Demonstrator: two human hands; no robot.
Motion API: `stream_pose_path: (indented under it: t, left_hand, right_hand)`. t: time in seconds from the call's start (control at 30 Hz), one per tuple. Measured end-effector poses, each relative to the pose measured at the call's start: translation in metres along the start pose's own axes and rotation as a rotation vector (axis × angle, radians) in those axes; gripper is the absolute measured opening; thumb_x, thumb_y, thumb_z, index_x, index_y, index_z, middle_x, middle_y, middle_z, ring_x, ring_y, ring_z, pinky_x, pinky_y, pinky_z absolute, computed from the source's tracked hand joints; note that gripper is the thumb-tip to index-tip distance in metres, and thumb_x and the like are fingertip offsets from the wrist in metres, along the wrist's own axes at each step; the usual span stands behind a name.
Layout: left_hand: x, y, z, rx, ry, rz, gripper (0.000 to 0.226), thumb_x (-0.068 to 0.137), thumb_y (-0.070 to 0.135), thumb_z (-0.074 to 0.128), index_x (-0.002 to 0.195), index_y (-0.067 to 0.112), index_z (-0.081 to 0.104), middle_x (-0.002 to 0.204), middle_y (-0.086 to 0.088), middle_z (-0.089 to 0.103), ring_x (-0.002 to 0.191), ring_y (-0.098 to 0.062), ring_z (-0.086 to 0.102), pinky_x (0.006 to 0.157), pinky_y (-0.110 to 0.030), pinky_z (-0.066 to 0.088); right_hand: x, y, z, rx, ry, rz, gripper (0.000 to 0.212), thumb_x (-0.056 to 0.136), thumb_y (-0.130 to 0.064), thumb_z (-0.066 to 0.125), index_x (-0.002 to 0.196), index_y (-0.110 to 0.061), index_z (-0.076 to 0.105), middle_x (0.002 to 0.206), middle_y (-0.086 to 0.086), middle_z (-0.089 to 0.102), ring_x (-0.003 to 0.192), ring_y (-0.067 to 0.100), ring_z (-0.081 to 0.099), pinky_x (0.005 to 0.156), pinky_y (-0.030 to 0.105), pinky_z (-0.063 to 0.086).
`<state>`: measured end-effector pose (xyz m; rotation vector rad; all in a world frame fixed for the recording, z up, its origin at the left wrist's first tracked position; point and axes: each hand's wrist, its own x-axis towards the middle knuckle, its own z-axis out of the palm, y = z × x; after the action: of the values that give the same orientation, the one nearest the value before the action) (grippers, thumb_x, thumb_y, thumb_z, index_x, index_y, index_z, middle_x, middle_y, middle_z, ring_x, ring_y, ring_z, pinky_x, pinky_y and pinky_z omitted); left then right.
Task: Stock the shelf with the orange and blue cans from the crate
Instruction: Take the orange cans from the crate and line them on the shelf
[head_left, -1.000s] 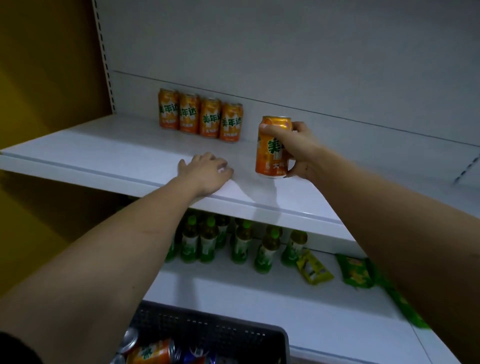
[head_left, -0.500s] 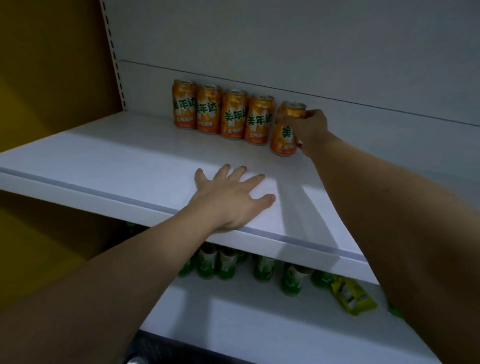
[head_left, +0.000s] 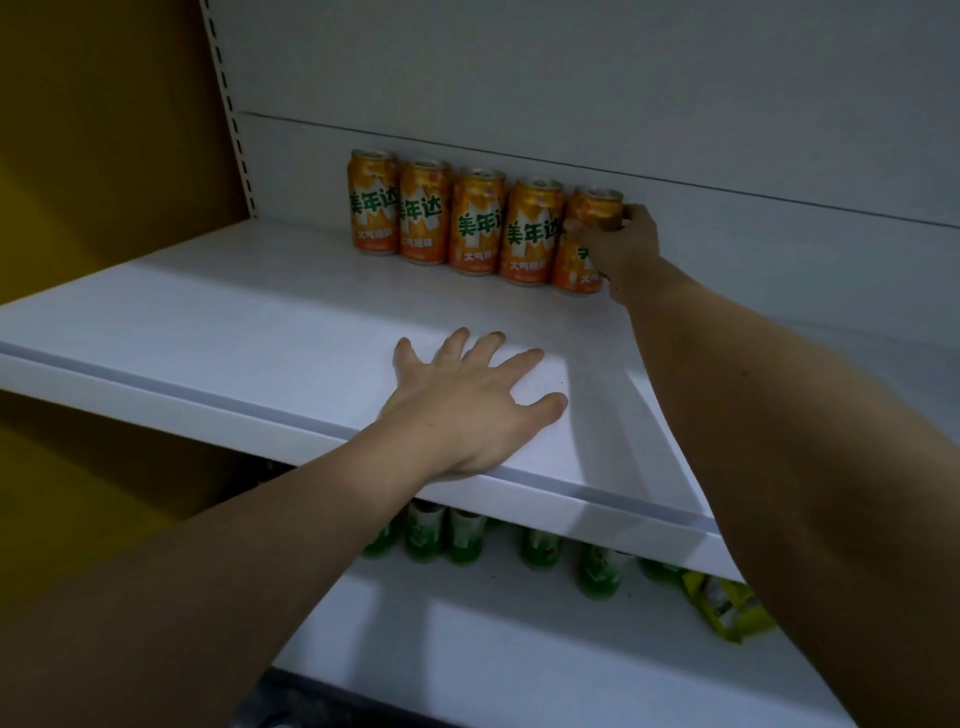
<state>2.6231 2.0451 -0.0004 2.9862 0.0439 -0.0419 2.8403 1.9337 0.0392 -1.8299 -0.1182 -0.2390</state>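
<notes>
Several orange cans (head_left: 452, 221) stand upright in a row at the back of the white shelf (head_left: 208, 332), against the rear panel. My right hand (head_left: 623, 249) grips the rightmost orange can (head_left: 584, 244), which stands on the shelf touching its neighbour. My left hand (head_left: 467, 400) lies flat with spread fingers near the shelf's front edge and holds nothing. Only a dark sliver of the crate (head_left: 311, 701) shows at the bottom edge; no blue cans are in view.
On the lower shelf (head_left: 493, 649) stand several green bottles (head_left: 447, 535) and a yellow-green snack packet (head_left: 727, 608). A yellow wall (head_left: 104, 130) borders the shelving on the left. Bare shelf surface lies left and right of the can row.
My right hand carried the orange can from mid-air to the back of the shelf and set it at the row's right end. My left hand flattened out, its fingers spread. The view moved closer.
</notes>
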Motion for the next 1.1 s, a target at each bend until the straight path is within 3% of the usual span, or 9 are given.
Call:
stream_pose_path:
  t: [0.2, 0.27, 0.37, 0.43, 0.53, 0.67, 0.8, 0.93, 1.1]
  left_hand:
    - [0.000, -0.001, 0.001, -0.012, 0.017, -0.006, 0.067, 0.089, 0.075, 0.014, 0.151, 0.050, 0.010, 0.164, 0.012, 0.003, 0.150, -0.018, -0.002, 0.113, -0.062, -0.001]
    - [0.001, -0.002, 0.000, -0.019, 0.035, -0.006, 0.067, 0.089, 0.075, 0.016, 0.150, 0.049, 0.013, 0.163, 0.011, 0.006, 0.150, -0.018, 0.000, 0.113, -0.062, 0.000]
    - [0.000, -0.002, 0.000, -0.046, 0.094, -0.012, 0.065, 0.090, 0.071, 0.022, 0.150, 0.045, 0.022, 0.162, 0.010, 0.015, 0.149, -0.016, 0.008, 0.112, -0.062, 0.005]
    - [-0.001, -0.002, 0.000, -0.065, 0.132, -0.015, 0.063, 0.091, 0.067, 0.026, 0.149, 0.041, 0.029, 0.160, 0.010, 0.023, 0.147, -0.015, 0.016, 0.112, -0.061, 0.008]
    - [-0.004, 0.001, -0.004, -0.102, 0.163, -0.036, 0.060, 0.092, 0.063, 0.030, 0.146, 0.037, 0.037, 0.156, 0.010, 0.032, 0.143, -0.015, 0.026, 0.112, -0.060, 0.013]
    - [-0.031, 0.009, -0.016, -0.200, 0.148, -0.104, 0.059, 0.093, 0.061, 0.035, 0.142, 0.031, 0.048, 0.152, 0.005, 0.041, 0.136, -0.020, 0.039, 0.115, -0.050, 0.022]
    - [-0.067, 0.013, -0.030, -0.664, 0.061, -0.201, 0.050, 0.094, 0.051, 0.047, 0.126, 0.016, 0.063, 0.136, -0.004, 0.059, 0.118, -0.026, 0.056, 0.106, -0.042, 0.042]
    - [-0.119, 0.030, -0.037, -0.802, 0.212, -0.269, 0.032, 0.096, 0.044, 0.043, 0.102, 0.018, 0.062, 0.107, -0.007, 0.063, 0.105, -0.028, 0.060, 0.095, -0.041, 0.045]
    - [-0.178, 0.039, -0.002, -0.875, 0.249, -0.296, 0.031, 0.095, 0.040, 0.042, 0.090, 0.015, 0.059, 0.092, -0.013, 0.061, 0.086, -0.027, 0.057, 0.078, -0.037, 0.044]
  right_hand:
    - [-0.009, -0.003, 0.002, -0.096, -0.037, 0.079, 0.073, 0.081, -0.033, 0.078, 0.138, -0.003, 0.043, 0.134, 0.012, 0.055, 0.121, 0.026, 0.056, 0.100, 0.039, 0.049]
    - [-0.019, -0.002, -0.001, -0.147, -0.074, 0.179, 0.067, 0.084, -0.035, 0.075, 0.134, -0.001, 0.046, 0.119, 0.009, 0.060, 0.106, 0.022, 0.061, 0.091, 0.031, 0.051]
    - [-0.046, -0.004, -0.012, -0.211, -0.174, 0.246, 0.033, 0.094, -0.029, 0.065, 0.116, -0.009, 0.050, 0.083, 0.000, 0.052, 0.078, 0.013, 0.052, 0.073, 0.023, 0.043]
    - [-0.067, -0.008, -0.021, -0.253, -0.184, 0.260, 0.023, 0.095, -0.024, 0.062, 0.105, -0.008, 0.050, 0.090, 0.006, 0.053, 0.079, 0.018, 0.051, 0.074, 0.028, 0.042]
    - [-0.108, -0.026, -0.034, -0.249, -0.222, 0.318, 0.024, 0.094, -0.014, 0.061, 0.110, 0.003, 0.058, 0.096, 0.017, 0.058, 0.066, 0.022, 0.053, 0.063, 0.034, 0.048]
    - [-0.176, -0.044, -0.047, -0.359, -0.387, 0.314, 0.021, 0.097, -0.023, 0.058, 0.094, -0.002, 0.057, 0.094, 0.018, 0.061, 0.075, 0.026, 0.055, 0.074, 0.036, 0.053]
    - [-0.228, -0.053, -0.065, -0.465, -0.461, 0.195, 0.034, 0.096, -0.027, 0.056, 0.108, 0.005, 0.063, 0.102, 0.020, 0.066, 0.081, 0.029, 0.058, 0.077, 0.039, 0.053]
    - [-0.281, -0.055, -0.080, -0.528, -0.481, 0.105, 0.035, 0.096, -0.030, 0.056, 0.109, 0.002, 0.064, 0.100, 0.015, 0.065, 0.090, 0.030, 0.062, 0.083, 0.041, 0.055]
    - [-0.344, -0.041, -0.096, -0.528, -0.518, 0.091, 0.027, 0.097, -0.029, 0.056, 0.093, -0.003, 0.063, 0.076, 0.008, 0.059, 0.074, 0.026, 0.057, 0.063, 0.031, 0.045]
